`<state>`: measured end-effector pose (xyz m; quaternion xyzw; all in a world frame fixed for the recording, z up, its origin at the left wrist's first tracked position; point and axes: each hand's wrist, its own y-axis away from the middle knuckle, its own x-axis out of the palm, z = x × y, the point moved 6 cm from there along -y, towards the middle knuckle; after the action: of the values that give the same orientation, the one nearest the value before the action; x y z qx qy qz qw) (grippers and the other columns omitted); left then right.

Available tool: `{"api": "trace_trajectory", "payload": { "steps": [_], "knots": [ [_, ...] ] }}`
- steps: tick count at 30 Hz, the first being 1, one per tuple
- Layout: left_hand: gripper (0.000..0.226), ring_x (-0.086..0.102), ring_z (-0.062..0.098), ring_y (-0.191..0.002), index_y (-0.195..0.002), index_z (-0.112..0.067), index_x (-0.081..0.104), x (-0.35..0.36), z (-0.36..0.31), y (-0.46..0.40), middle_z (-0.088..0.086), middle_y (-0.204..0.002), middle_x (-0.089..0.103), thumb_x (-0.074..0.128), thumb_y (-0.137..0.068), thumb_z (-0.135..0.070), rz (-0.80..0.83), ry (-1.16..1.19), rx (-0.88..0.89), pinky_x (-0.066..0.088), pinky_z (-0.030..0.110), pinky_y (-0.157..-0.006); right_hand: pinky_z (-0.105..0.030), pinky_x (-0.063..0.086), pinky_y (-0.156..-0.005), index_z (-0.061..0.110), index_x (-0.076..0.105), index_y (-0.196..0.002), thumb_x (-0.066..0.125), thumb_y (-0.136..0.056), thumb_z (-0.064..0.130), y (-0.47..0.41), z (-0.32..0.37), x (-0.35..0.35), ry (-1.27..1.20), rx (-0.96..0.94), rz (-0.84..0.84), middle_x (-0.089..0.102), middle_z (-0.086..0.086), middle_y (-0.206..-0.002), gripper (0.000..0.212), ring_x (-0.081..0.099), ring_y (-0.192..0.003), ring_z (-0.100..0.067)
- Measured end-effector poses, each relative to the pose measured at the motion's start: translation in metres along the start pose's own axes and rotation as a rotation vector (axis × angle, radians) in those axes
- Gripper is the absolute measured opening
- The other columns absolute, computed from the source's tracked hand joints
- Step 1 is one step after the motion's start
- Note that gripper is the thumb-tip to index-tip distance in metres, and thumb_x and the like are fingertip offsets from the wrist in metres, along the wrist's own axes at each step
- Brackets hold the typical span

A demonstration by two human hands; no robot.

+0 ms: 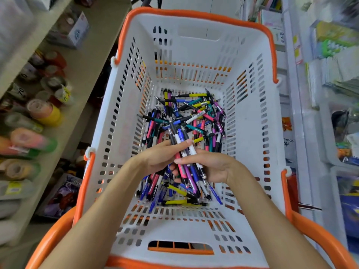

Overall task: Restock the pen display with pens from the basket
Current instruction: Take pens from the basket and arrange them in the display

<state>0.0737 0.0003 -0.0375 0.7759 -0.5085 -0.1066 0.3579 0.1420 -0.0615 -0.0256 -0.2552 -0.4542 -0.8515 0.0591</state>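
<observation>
A white slotted basket (pixel 252 121) with orange rim and handles fills the view. Its bottom holds a loose heap of pens (pixel 196 117) in several colours. Both my hands are down inside it. My left hand (pixel 159 158) and my right hand (pixel 209 166) together grip a bundle of pens (pixel 187 167) lifted a little above the heap, fingers and thumbs curled round the barrels. The bundle's tips point toward me and its far ends stick out beyond my fingers. No pen display is in view.
Shelves on the left carry rolls of coloured tape (pixel 46 113) and small boxes (pixel 75 33). White racks with stationery packets (pixel 334 41) stand on the right. The basket's orange handles (pixel 318 235) curve round near my forearms.
</observation>
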Motion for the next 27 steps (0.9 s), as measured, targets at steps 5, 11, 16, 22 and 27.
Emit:
{"api": "trace_trajectory", "payload": {
  "steps": [5, 11, 16, 22, 27],
  "knots": [
    [0.043, 0.069, 0.019, -0.093, -0.120, -0.006, 0.064, -0.010, 0.002, -0.005, 0.008, -0.105, 0.072, 0.043, -0.099, -0.037, -0.168, 0.160, 0.025, 0.048, 0.033, -0.096, -0.044, 0.056, -0.085, 0.008, 0.054, -0.125, 0.065, -0.082, 0.035, -0.004, -0.008, -0.005, -0.085, 0.062, -0.012, 0.066, -0.022, -0.106, 0.052, 0.069, -0.091, -0.027],
    [0.023, 0.069, 0.017, -0.085, -0.096, -0.007, 0.060, -0.031, 0.007, -0.007, 0.005, -0.091, 0.071, 0.048, -0.099, -0.026, -0.506, 0.614, 0.094, 0.054, 0.036, -0.087, -0.037, 0.060, -0.076, 0.009, 0.050, -0.128, 0.031, -0.085, 0.073, -0.013, -0.023, -0.010, -0.276, 0.107, 0.015, 0.061, -0.018, -0.123, 0.079, 0.062, -0.108, -0.033],
    [0.012, 0.066, 0.022, -0.098, -0.090, -0.022, 0.060, -0.032, 0.007, -0.005, 0.001, -0.089, 0.070, 0.056, -0.095, -0.033, -0.687, 0.539, 0.173, 0.048, 0.048, -0.098, -0.043, 0.055, -0.087, -0.003, 0.047, -0.130, 0.033, -0.094, 0.062, -0.027, -0.038, 0.001, -0.543, 0.090, -0.133, 0.061, -0.022, -0.121, 0.076, 0.063, -0.105, -0.035],
    [0.013, 0.068, 0.021, -0.091, -0.097, -0.019, 0.069, -0.017, 0.005, -0.008, 0.006, -0.097, 0.073, 0.064, -0.090, -0.029, -0.581, 0.555, 0.175, 0.053, 0.046, -0.093, -0.045, 0.042, -0.104, -0.007, 0.044, -0.132, 0.036, -0.100, 0.044, -0.022, -0.026, -0.016, -0.891, -0.073, -0.274, 0.058, -0.027, -0.124, 0.061, 0.057, -0.115, -0.036],
    [0.031, 0.068, 0.016, -0.102, -0.121, -0.010, 0.059, -0.011, 0.000, -0.010, 0.008, -0.114, 0.070, 0.056, -0.094, -0.025, -0.383, 0.680, 0.213, 0.056, 0.034, -0.086, -0.044, 0.037, -0.108, 0.006, 0.055, -0.126, 0.034, -0.096, 0.058, -0.016, -0.014, -0.019, -0.729, -0.161, -0.339, 0.060, -0.019, -0.124, 0.064, 0.056, -0.114, -0.028]
  ]
}}
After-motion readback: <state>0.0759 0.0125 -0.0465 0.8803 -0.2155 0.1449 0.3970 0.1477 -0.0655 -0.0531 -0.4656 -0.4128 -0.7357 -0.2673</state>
